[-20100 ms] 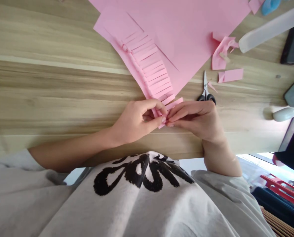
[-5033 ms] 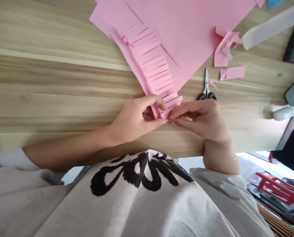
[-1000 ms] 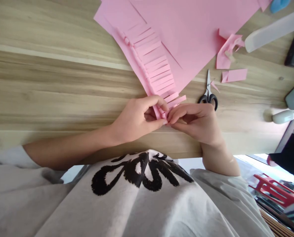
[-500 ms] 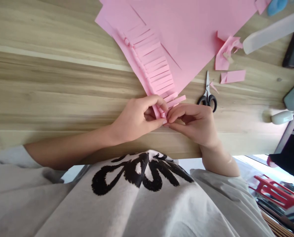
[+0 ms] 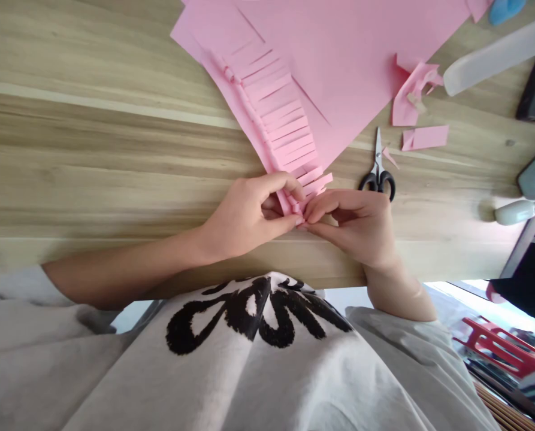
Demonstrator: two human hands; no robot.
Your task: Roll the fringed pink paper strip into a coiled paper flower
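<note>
Wooden desk (image 5: 91, 149) is lying under your work, and near its front edge you are holding the fringed pink strip (image 5: 289, 140) by its near end. Your left hand (image 5: 244, 215) is closing thumb and fingers on the folded spine of the strip, and your right hand (image 5: 354, 221) is pinching the same end from the right side, so both hands are nearly closed on the paper and their fingertips are almost touching. Compared with a moment ago, the hands are staying in the same place, and only the last cut tabs are sitting a little lower and closer to your fingers; I think the rolling or folding of the end is going slowly, tab by tab. The strip is running away from you, up and to the left, on top of the big pink sheet (image 5: 361, 48). The scissors (image 5: 377, 173) are lying just beside your right hand, on its far side, with small paper scraps (image 5: 422, 137) further right. On the left the desk is giving wide free room, but on the near side the desk edge is very close to your wrists.
</note>
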